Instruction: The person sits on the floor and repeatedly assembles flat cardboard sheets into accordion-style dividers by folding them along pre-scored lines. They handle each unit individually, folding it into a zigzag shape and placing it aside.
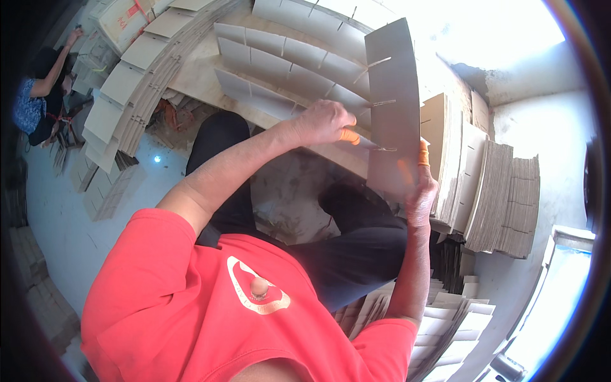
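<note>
Board in right grip

Right grip closed on board's near end. Left grip, left of board: narrow, pinching grey strip against board's lowest slot. Beyond, left of board: slotted strips standing on surface. Farthest left of board: seated co-worker.

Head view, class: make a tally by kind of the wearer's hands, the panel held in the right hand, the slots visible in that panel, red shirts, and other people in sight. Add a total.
Wearer's hands: 2 (left hand, right hand)
Held panel: 1
Visible slots: 3
Red shirt: 1
Other person: 1
Total: 8
</note>
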`<state>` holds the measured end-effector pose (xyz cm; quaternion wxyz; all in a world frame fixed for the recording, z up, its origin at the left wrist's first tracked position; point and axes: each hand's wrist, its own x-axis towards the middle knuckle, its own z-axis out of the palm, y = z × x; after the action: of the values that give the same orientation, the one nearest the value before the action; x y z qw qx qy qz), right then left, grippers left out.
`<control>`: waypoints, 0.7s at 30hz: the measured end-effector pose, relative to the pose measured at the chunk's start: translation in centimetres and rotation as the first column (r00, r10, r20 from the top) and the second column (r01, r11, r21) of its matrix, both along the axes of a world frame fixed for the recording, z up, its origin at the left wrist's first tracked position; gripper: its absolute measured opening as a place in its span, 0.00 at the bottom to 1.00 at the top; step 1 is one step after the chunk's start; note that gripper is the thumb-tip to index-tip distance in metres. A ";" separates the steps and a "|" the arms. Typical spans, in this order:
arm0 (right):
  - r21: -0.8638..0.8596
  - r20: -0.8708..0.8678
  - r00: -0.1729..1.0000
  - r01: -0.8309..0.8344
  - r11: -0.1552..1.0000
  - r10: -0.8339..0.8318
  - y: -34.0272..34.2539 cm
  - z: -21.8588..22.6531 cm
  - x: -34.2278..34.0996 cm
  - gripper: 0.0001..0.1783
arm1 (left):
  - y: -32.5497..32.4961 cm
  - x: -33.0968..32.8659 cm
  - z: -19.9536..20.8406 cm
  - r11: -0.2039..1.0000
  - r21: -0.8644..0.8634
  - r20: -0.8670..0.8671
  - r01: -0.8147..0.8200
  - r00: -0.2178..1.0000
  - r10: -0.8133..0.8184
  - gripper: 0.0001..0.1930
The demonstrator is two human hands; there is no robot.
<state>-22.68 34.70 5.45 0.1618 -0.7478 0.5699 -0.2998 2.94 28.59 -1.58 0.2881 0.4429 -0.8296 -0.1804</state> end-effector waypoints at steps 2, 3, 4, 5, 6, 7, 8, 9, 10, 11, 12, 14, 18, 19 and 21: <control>-0.078 0.019 0.999 -0.027 0.997 0.028 0.0 -0.1 0.0 0.33 | -1.3 0.5 0.7 0.999 -0.020 -0.039 -0.030 0.999 0.029 0.12; -0.072 0.008 1.000 -0.022 0.997 0.023 -0.1 -0.1 0.2 0.33 | -2.4 1.1 0.6 0.991 -0.101 -0.046 -0.092 0.995 0.087 0.13; -0.065 -0.004 1.000 -0.016 0.998 0.016 0.0 -0.1 0.3 0.33 | -3.9 1.8 0.4 0.972 -0.181 -0.057 -0.152 0.988 0.144 0.14; -0.060 -0.022 1.000 -0.001 0.998 0.000 0.1 0.1 0.2 0.33 | -5.7 2.1 0.2 0.944 -0.259 -0.079 -0.203 0.979 0.189 0.15; -0.037 -0.025 1.000 0.009 0.999 -0.010 0.1 0.1 0.2 0.33 | -7.3 2.5 0.1 0.917 -0.333 -0.031 -0.219 0.975 0.221 0.15; -0.015 -0.028 0.999 0.019 1.000 -0.019 0.1 0.0 0.2 0.33 | -8.9 3.0 0.0 0.885 -0.406 0.014 -0.229 0.966 0.257 0.14; 0.009 -0.032 0.999 0.032 0.999 -0.032 0.0 -0.1 0.1 0.34 | -10.1 3.0 0.2 0.849 -0.476 0.055 -0.231 0.955 0.291 0.14; 0.011 -0.032 0.999 0.034 0.999 -0.034 -0.1 0.0 0.0 0.34 | -11.0 3.0 0.3 0.868 -0.453 0.139 -0.202 0.946 0.293 0.12; 0.012 -0.031 0.999 0.035 0.999 -0.034 -0.2 0.0 -0.1 0.34 | -11.8 3.0 0.3 0.887 -0.428 0.222 -0.176 0.931 0.291 0.10; 0.015 -0.031 0.999 0.035 0.999 -0.035 -0.3 0.0 -0.2 0.34 | -12.4 2.9 0.4 0.905 -0.398 0.303 -0.152 0.909 0.286 0.08; 0.028 -0.025 0.999 0.038 0.999 -0.037 -0.2 0.1 -0.1 0.33 | -13.0 2.9 0.4 0.930 -0.330 0.342 -0.162 0.898 0.278 0.07; 0.053 -0.016 0.999 0.048 0.997 -0.047 0.1 0.4 0.2 0.33 | -13.9 2.8 0.5 0.965 -0.190 0.413 -0.184 0.876 0.248 0.04; 0.070 0.033 0.999 -0.019 0.997 0.017 -0.4 -0.2 -0.3 0.34 | -14.9 2.8 -0.2 0.960 -0.201 0.356 -0.196 0.898 0.258 0.03; 0.078 0.041 0.999 -0.028 0.997 0.025 -0.5 -0.1 -0.1 0.34 | -15.0 2.9 -0.5 0.954 -0.221 0.345 -0.201 0.899 0.269 0.03; 0.070 0.033 0.998 -0.054 0.996 0.051 -0.9 -0.2 -0.2 0.33 | -15.2 3.0 -0.9 0.949 -0.234 0.282 -0.211 0.919 0.274 0.03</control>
<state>-22.88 33.85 5.30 0.2050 -0.7514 0.5577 -0.2868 5.90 13.42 -2.44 0.2168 0.5344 -0.8168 0.0129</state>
